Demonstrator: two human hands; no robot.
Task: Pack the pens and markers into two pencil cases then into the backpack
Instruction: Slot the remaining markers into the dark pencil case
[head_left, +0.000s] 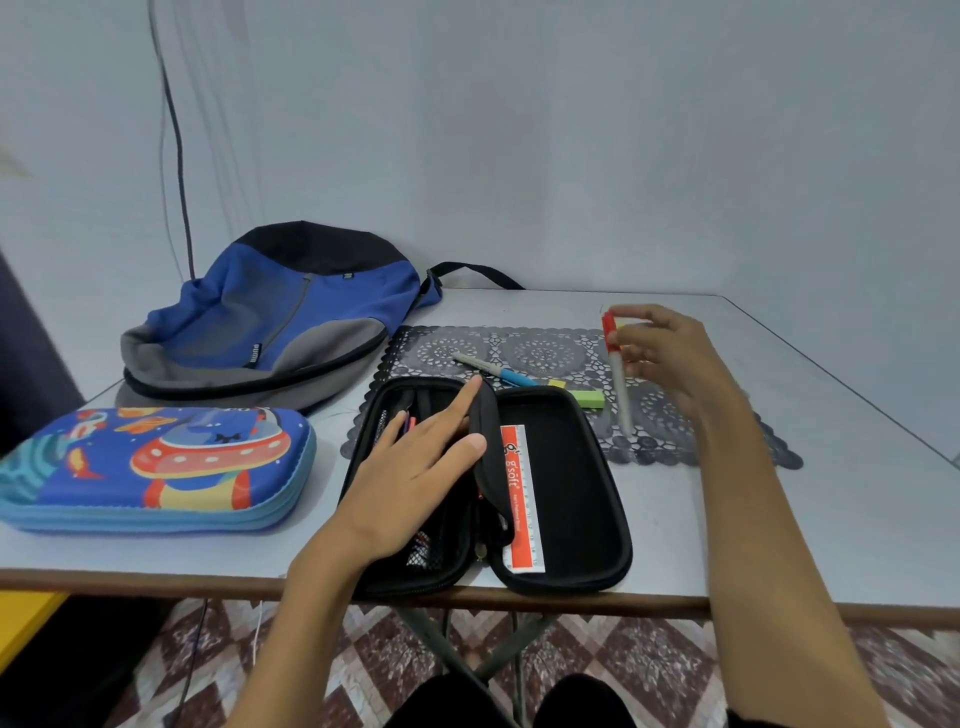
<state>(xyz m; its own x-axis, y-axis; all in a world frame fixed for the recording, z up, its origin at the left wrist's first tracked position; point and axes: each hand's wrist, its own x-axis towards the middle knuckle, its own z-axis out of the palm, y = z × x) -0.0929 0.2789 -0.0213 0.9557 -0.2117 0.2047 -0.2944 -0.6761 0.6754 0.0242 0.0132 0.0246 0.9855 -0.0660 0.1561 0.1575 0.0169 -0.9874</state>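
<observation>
The red-capped marker (621, 384) hangs cap up in the right hand (665, 353), above and to the right of the black pencil case (571, 467). The fingers are curled and pinch it near the cap, though motion blur hides exactly how they sit. It looks lifted for carrying into the case.

The black pencil case lies unzipped and flat at the near edge of the counter (779, 493), both halves facing up. The left hand (415, 467) rests on its left half with straight, spread fingers and grips nothing. Its thumb leans against the middle flap (485, 452), probably to steady the case and keep that half uncovered. Some pens already sit under the fingers. A red ruler (522, 499) lies in the right half, just beside the flap.

Just behind the case, on a dark lace mat (545, 348), a blue marker (493, 370) and a green highlighter (589, 399) are not yet packed. Left of the case lies a closed blue pencil case (156, 467) with a cartoon print. Behind that, further left, the backpack (270, 322) lies slumped flat, apparently zipped, for the last step.
</observation>
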